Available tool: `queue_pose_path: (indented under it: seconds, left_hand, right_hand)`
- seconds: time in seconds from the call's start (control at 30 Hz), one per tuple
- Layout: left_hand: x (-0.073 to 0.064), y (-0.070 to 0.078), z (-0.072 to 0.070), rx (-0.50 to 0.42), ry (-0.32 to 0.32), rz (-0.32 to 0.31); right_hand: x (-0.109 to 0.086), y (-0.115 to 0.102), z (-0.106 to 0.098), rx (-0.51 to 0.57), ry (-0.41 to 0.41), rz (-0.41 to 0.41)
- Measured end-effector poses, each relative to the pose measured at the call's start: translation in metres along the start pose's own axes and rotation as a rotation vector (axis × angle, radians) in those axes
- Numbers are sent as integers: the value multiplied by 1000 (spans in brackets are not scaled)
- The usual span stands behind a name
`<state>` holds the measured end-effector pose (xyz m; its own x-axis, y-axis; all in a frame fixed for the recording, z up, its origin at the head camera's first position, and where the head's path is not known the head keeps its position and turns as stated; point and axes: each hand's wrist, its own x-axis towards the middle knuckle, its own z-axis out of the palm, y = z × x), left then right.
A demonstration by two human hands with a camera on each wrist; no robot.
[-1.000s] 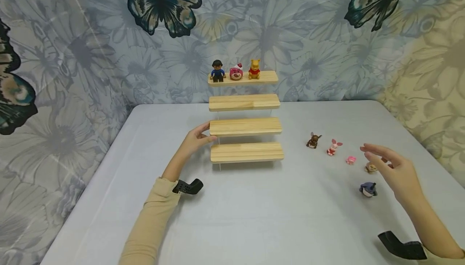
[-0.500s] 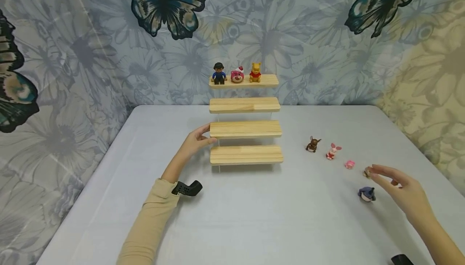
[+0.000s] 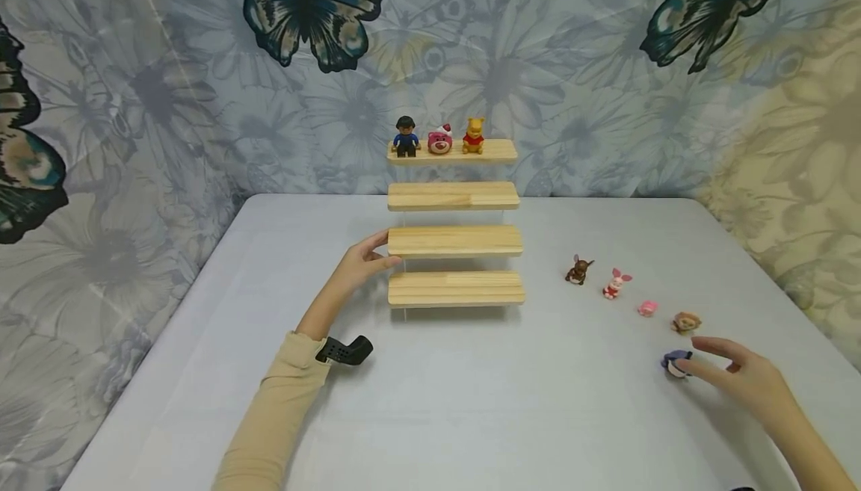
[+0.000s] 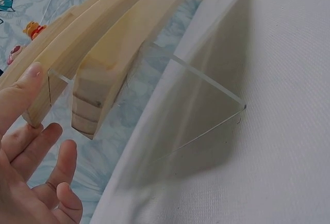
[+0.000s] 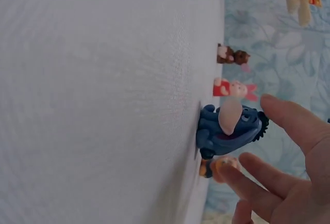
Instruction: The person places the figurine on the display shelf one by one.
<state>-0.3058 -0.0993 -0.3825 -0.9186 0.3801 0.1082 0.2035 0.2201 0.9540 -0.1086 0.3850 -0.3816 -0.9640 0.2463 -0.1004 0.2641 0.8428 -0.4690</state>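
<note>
Right hand (image 3: 750,380) spread beside blue figurine (image 5: 234,133) on white table (image 3: 504,401); left hand (image 3: 363,261) pinching shelf (image 3: 455,241); butterfly-print wall (image 3: 511,87) behind.

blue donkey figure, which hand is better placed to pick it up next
Probably the right hand: its fingers are beside the blue donkey figure, while the left hand grips the wooden shelf, farther off.

A beige sleeve (image 3: 272,409) meets a black wrist mount (image 3: 347,350).
</note>
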Motion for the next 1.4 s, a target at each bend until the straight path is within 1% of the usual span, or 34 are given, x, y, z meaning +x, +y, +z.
queue_pose_path:
  seconds: [0.07, 0.13, 0.23, 0.3, 0.4, 0.5, 0.63, 0.77, 0.83, 0.9, 0.97, 1.0, 1.03, 1.07, 1.13, 1.2, 1.23, 1.33, 1.4]
  left_hand:
    - [-6, 9, -2, -3, 4, -8]
    - [-9, 15, -3, 8, 2, -9]
    - [-10, 18, -5, 41, -14, -6]
    - [-10, 19, -5, 65, -18, 0]
    - [-9, 20, -5, 59, -13, 8]
    - [-9, 20, -4, 42, 5, 4]
    - [-8, 16, -3, -11, 3, 20]
    - [-7, 13, -1, -35, -8, 41]
    - [-4, 6, 0, -29, -9, 49]
    - [7, -19, -1, -25, 7, 70]
    - [10, -25, -1, -18, 17, 68]
    - [16, -36, -2, -28, 10, 81]
    - [16, -36, -2, -33, 12, 65]
    - [16, -36, -2, -30, 14, 66]
    - [8, -18, -3, -14, -3, 32]
    - [7, -18, -4, -2, -15, 21]
    - [3, -10, -4, 18, -10, 6]
    - [3, -11, -5, 28, -17, 14]
    - [5, -11, -4, 9, -14, 29]
  right_hand:
    - [0, -3, 2, -5, 9, -23]
    - [0, -5, 3, -8, 6, -30]
    - [0, -6, 4, -16, -1, -28]
    - [0, -6, 4, -13, -8, -3]
    - [2, -6, 4, -4, -10, 16]
    - [3, -6, 4, -3, 4, -10]
    - [1, -7, 5, -33, 30, -56]
    - [-2, -6, 6, -56, 53, -48]
    - [-3, -6, 5, -53, 53, -42]
    - [-2, -5, 5, -54, 55, -33]
    - [-1, -4, 6, -43, 33, -21]
    - [0, -4, 6, -42, 22, -11]
    - [1, -4, 6, -39, 12, -6]
    - [2, -4, 5, -32, -5, 3]
    - [3, -4, 4, -18, -41, 24]
    - [5, -4, 3, -13, -53, 47]
    - [6, -4, 3, -6, -64, 56]
    - [9, -3, 4, 13, -80, 74]
    - [9, -2, 3, 36, -105, 80]
